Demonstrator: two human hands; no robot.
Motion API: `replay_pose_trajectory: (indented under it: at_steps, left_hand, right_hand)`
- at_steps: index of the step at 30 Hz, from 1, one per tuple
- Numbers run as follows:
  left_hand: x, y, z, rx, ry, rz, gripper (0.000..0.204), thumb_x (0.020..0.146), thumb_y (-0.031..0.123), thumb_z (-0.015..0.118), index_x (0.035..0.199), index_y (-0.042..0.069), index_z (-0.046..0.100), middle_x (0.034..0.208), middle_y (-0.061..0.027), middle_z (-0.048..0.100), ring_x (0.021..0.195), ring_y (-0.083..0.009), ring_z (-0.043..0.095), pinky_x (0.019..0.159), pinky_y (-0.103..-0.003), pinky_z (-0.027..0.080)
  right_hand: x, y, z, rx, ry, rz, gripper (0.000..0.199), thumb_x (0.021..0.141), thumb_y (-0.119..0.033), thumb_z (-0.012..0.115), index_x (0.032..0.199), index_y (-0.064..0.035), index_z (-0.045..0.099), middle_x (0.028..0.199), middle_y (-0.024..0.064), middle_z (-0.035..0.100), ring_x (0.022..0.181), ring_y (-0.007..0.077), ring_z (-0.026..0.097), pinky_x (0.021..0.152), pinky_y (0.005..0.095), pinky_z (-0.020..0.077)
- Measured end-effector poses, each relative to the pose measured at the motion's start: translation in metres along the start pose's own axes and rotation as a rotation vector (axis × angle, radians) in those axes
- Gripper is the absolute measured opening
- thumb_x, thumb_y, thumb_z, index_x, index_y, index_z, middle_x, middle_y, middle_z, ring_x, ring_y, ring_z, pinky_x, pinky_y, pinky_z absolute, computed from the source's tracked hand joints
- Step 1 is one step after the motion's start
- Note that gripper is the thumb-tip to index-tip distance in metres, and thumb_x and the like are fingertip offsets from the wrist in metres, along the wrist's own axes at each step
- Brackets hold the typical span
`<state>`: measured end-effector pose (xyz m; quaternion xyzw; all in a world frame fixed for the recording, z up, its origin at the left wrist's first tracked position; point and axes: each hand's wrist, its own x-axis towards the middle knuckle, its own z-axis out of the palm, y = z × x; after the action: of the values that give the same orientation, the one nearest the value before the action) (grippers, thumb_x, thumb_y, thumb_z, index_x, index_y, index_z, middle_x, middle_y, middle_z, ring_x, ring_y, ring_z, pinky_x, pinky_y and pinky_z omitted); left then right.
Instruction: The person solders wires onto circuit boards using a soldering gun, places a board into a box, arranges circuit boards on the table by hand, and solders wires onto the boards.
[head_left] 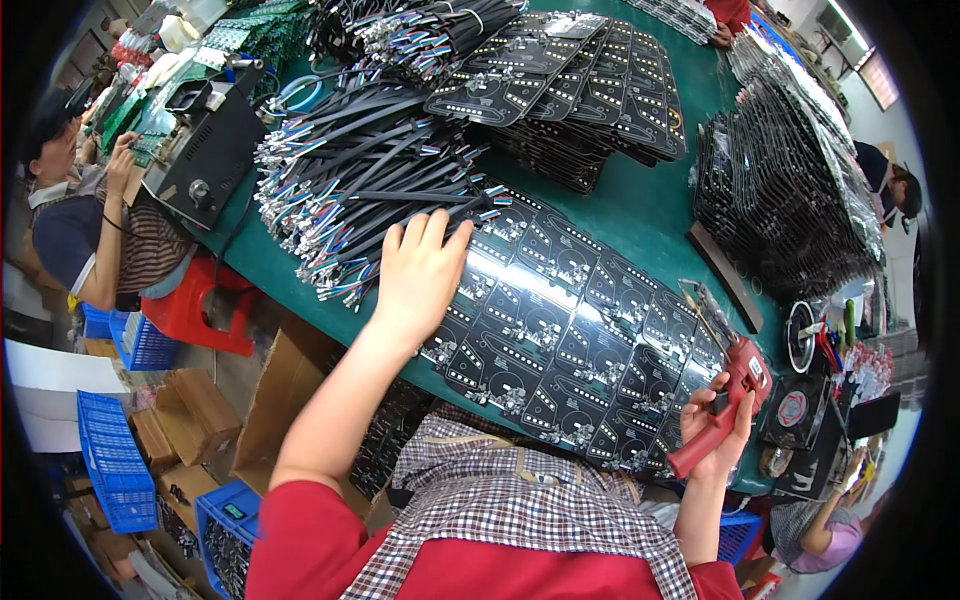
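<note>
My left hand [425, 270] reaches over the near right edge of a large heap of black cables [350, 170] with white connectors and coloured wire ends. Its fingers are stretched out and slightly apart on the cables; the thumb is out of sight. In my right hand [722, 425] is a red soldering gun [735, 395], fingers wrapped round its handle and its long thin tip pointing up and away. Between my hands lies a sheet of black printed circuit boards [560, 330] in rows, with white marks and small metal parts.
Stacked black circuit boards [570, 90] stand at the far middle, with another tall stack [785, 190] at the right. A dark bar [724, 275] lies on the green table [650, 215]. At the left are a black control box [205, 150] and a seated co-worker; a blue crate [115, 460] is below.
</note>
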<state>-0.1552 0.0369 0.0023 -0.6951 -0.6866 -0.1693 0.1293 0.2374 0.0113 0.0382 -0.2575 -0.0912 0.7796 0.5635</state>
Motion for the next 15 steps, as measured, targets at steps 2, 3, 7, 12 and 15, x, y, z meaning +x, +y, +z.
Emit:
replay_pose_trajectory:
  at_steps: [2, 3, 7, 12, 15]
  left_hand:
    - [0.011, -0.013, 0.016, 0.027, -0.032, 0.046, 0.038, 0.073, 0.012, 0.063, 0.111, 0.011, 0.060, 0.098, -0.0065, 0.052, 0.092, -0.0231, 0.050, 0.076, -0.035, 0.041]
    - [0.016, -0.016, 0.017, 0.046, 0.036, 0.105, 0.039, 0.070, 0.009, 0.060, 0.110, 0.011, 0.060, 0.094, -0.0058, 0.051, 0.088, -0.0222, 0.050, 0.073, -0.033, 0.043]
    - [0.031, -0.024, 0.017, -0.269, 0.051, 0.026, 0.020, 0.074, 0.000, 0.055, 0.093, 0.003, 0.059, 0.094, -0.0108, 0.052, 0.091, -0.0285, 0.053, 0.078, -0.036, 0.045]
    - [0.041, -0.041, -0.034, -0.772, 0.111, -0.305, 0.017, 0.088, 0.002, 0.050, 0.103, -0.003, 0.056, 0.082, -0.0122, 0.061, 0.076, -0.0173, 0.058, 0.071, -0.028, 0.045]
    - [0.010, 0.002, -0.077, -0.565, -0.108, -0.066, 0.024, 0.078, 0.005, 0.061, 0.102, 0.005, 0.061, 0.096, -0.0132, 0.062, 0.079, -0.0278, 0.063, 0.070, -0.033, 0.050]
  right_hand:
    - [0.002, 0.001, 0.005, 0.009, 0.017, 0.008, 0.044, 0.093, -0.037, 0.050, 0.123, -0.0063, 0.042, 0.113, 0.0044, 0.056, 0.093, 0.0208, 0.053, 0.080, 0.0406, 0.0465]
    - [0.002, 0.000, 0.005, -0.006, -0.025, 0.008, 0.046, 0.093, -0.037, 0.050, 0.124, -0.0051, 0.041, 0.113, 0.0046, 0.055, 0.093, 0.0210, 0.053, 0.080, 0.0405, 0.0465]
    - [0.001, 0.005, 0.017, -0.018, -0.051, 0.025, 0.049, 0.093, -0.038, 0.050, 0.127, -0.0040, 0.037, 0.114, 0.0050, 0.054, 0.087, 0.0196, 0.051, 0.078, 0.0378, 0.0469]
    - [0.012, 0.019, 0.023, 0.088, -0.103, 0.133, 0.050, 0.093, -0.036, 0.051, 0.126, -0.0018, 0.038, 0.116, 0.0039, 0.053, 0.084, 0.0167, 0.049, 0.077, 0.0350, 0.0468]
    - [0.018, 0.024, 0.030, 0.059, -0.085, 0.118, 0.050, 0.092, -0.036, 0.052, 0.126, -0.0026, 0.040, 0.114, 0.0051, 0.054, 0.088, 0.0173, 0.051, 0.079, 0.0352, 0.0466]
